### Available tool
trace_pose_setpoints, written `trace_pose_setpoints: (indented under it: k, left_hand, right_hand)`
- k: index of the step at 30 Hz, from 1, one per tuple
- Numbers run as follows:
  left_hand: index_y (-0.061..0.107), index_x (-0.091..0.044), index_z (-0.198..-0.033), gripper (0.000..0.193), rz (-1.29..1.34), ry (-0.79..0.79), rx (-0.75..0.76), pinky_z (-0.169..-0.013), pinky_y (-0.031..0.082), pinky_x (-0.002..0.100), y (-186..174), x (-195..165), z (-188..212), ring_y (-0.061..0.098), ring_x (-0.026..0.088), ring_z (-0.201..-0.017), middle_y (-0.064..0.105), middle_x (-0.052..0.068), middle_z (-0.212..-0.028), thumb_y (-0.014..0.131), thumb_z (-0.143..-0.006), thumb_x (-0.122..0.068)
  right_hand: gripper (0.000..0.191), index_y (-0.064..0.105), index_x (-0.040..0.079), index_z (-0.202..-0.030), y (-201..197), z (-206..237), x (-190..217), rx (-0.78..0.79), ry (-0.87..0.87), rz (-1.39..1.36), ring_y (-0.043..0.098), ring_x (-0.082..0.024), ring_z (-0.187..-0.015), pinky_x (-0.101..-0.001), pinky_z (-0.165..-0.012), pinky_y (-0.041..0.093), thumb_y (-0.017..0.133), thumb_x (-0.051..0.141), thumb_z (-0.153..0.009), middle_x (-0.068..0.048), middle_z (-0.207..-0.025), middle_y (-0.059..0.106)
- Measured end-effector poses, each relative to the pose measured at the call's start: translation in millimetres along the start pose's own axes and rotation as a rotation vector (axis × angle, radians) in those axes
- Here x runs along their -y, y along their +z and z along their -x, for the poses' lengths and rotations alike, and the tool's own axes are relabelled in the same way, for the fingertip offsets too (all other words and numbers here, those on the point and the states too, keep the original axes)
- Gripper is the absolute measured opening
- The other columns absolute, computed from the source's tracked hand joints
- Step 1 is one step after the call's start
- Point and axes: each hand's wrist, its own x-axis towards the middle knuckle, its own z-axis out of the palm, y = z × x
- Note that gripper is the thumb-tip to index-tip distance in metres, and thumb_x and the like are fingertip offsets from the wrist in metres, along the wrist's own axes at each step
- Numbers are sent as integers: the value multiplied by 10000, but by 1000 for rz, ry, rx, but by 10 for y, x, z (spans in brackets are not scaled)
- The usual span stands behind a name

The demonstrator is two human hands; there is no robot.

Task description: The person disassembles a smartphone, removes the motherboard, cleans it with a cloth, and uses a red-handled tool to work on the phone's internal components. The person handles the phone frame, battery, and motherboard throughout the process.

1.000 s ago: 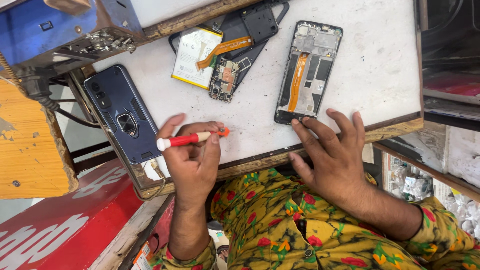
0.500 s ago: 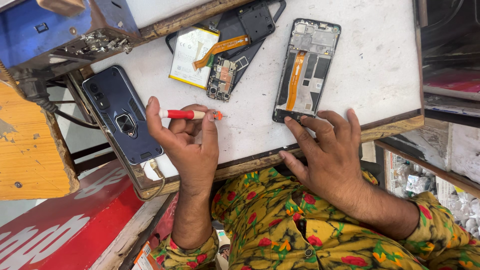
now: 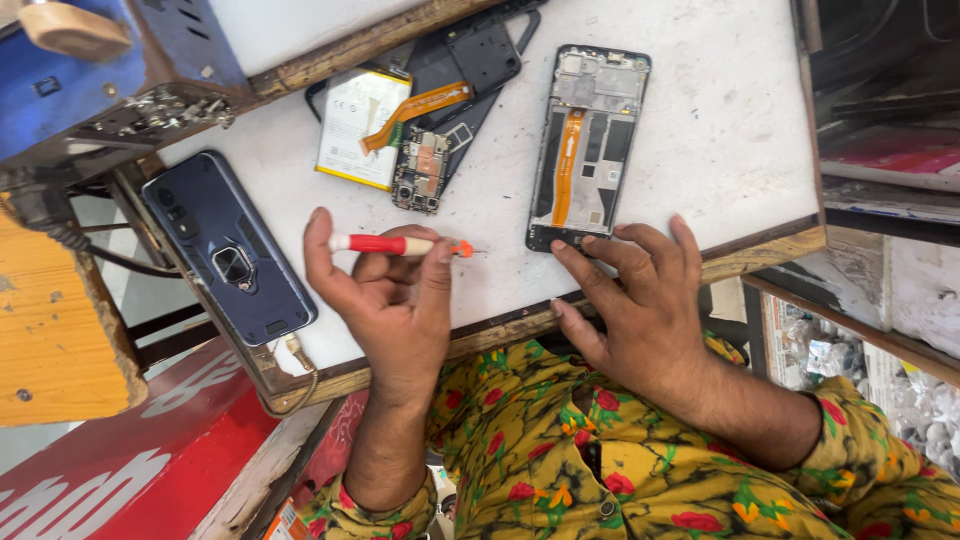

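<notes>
Bright, even daylight; soft shadows, sharp focus, no glare.

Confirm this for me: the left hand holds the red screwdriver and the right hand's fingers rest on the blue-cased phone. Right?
Not quite. The head view shows the left hand holding the red screwdriver, but the right hand has its fingers on the bottom end of the opened phone. The blue-cased phone lies untouched beyond the left hand.

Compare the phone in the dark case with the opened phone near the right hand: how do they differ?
The cased phone is whole, lying back up in a dark blue ring-holder case; the opened phone lies bare, showing an orange flex cable. The cased phone has a cable plugged in and is untouched; the right hand touches the opened phone. Both lie flat on the white table.
</notes>
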Motion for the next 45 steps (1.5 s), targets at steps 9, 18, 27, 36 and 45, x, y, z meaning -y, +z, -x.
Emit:
trace_pose_setpoints:
  k: [9, 18, 27, 36, 45]
  left_hand:
    - [108, -152, -1590, 794, -67, 366, 220, -874, 659, 308, 579, 121, 1, 732, 219, -989, 679, 194, -1191, 648, -1059, 87]
    - [110, -163, -1579, 776, -139, 432, 240, -838, 677, 313, 608, 118, -48, 738, 237, -1027, 665, 197, -1189, 634, -1064, 89]
    - [106, -172, -1566, 766, -145, 450, 263, -829, 677, 305, 606, 141, -48, 745, 231, -1002, 673, 207, -1205, 623, -1066, 94]
    - [424, -184, -1394, 503, -344, 727, 391, -849, 616, 370, 567, -136, -109, 714, 337, -1106, 629, 136, -1279, 731, -1052, 21]
    - [617, -260, -1341, 474, -267, 662, 672, -1092, 589, 452, 486, -361, -228, 669, 319, -1252, 615, 81, -1360, 708, -997, 53]
  right_hand:
    - [618, 617, 179, -1418, 0, 18, -26, 7, -11, 12, 442, -340, -1310, -687, -1169, 244, 794, 367, -857, -85, -1308, 506]
    - [602, 611, 187, -1415, 61, 61, -66, 21, -10, 26, 429, -331, -1321, -691, -1179, 226, 784, 401, -879, -88, -1316, 478]
    - [608, 610, 190, -1425, 59, 63, -74, 32, -17, 28, 421, -330, -1319, -688, -1184, 214, 781, 414, -887, -96, -1302, 462]
    - [559, 627, 145, -1336, 72, 74, -77, 41, -12, 11, 414, -344, -1331, -701, -1179, 213, 789, 376, -853, -104, -1319, 458]
    - [505, 622, 109, -1281, 79, 77, -79, 39, 10, -27, 402, -350, -1345, -723, -1186, 213, 800, 324, -861, -117, -1319, 459]
